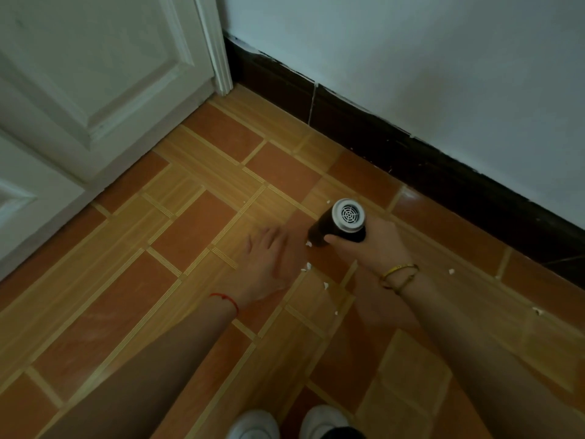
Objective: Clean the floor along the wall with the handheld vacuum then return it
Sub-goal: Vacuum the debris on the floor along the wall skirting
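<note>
Sweeping is the step I judge under way: my right hand grips the handheld vacuum, nose down over white scraps near the wall, my left hand spread empty; next, steer onto the remaining bits.

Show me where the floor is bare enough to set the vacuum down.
Bare tiles lie between the left hand and the white door. Crowded: white scraps dot the floor beside the handheld vacuum in the right hand, toward the dark baseboard.
</note>
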A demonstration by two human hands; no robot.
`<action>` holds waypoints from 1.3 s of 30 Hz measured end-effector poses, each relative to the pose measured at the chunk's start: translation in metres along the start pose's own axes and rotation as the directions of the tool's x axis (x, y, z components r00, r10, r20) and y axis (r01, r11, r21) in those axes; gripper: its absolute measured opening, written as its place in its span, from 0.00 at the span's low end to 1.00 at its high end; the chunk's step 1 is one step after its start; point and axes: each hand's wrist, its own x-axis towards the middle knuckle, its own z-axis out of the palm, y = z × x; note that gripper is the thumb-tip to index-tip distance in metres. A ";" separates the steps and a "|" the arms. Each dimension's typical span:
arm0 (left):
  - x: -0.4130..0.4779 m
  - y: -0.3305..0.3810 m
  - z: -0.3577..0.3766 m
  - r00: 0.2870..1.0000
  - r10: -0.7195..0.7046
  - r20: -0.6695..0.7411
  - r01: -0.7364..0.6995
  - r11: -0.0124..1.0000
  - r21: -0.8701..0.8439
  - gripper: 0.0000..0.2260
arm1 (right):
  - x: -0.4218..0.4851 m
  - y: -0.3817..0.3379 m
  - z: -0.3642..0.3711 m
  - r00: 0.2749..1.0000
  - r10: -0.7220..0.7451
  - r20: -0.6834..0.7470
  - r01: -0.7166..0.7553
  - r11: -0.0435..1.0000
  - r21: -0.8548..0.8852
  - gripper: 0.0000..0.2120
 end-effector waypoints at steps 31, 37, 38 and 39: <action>-0.001 -0.002 -0.001 0.998 -0.009 0.056 0.002 0.993 0.114 0.52 | -0.039 0.002 -0.001 0.993 -0.070 0.099 0.070 0.998 0.002 0.29; -0.004 -0.001 0.001 0.998 0.004 0.058 -0.010 0.995 0.104 0.53 | -0.045 0.003 -0.007 0.995 -0.068 0.067 0.064 0.997 0.053 0.27; -0.004 0.001 0.001 0.998 0.005 0.063 -0.012 0.994 0.105 0.53 | -0.045 0.002 -0.006 0.993 -0.074 0.090 0.070 0.997 0.044 0.27; -0.005 0.002 0.002 0.998 0.007 0.066 -0.014 0.995 0.103 0.53 | -0.045 0.003 -0.006 0.989 -0.082 0.120 0.079 0.997 0.027 0.27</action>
